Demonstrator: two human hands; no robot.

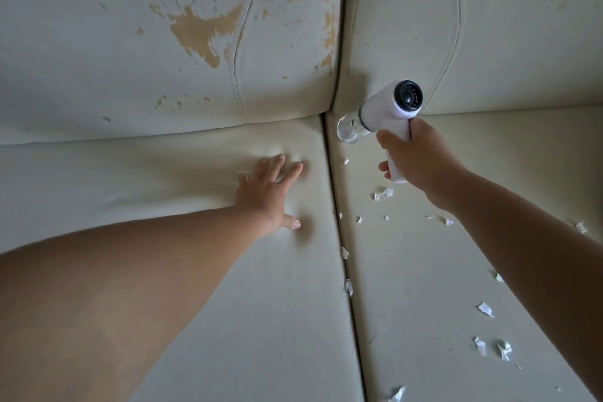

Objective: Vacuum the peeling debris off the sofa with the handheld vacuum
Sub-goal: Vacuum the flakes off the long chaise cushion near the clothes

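Vacuum (386, 112) gripped by right hand (421, 160); left hand (266, 194) flat on sofa (146, 166).
Roughly fifteen flakes (485, 308) litter right cushion (417, 303).

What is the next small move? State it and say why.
Probably draw the handheld vacuum back toward you. The right hand holds its nozzle at the back corner, while the nearest flakes lie closer to you on the right seat cushion.
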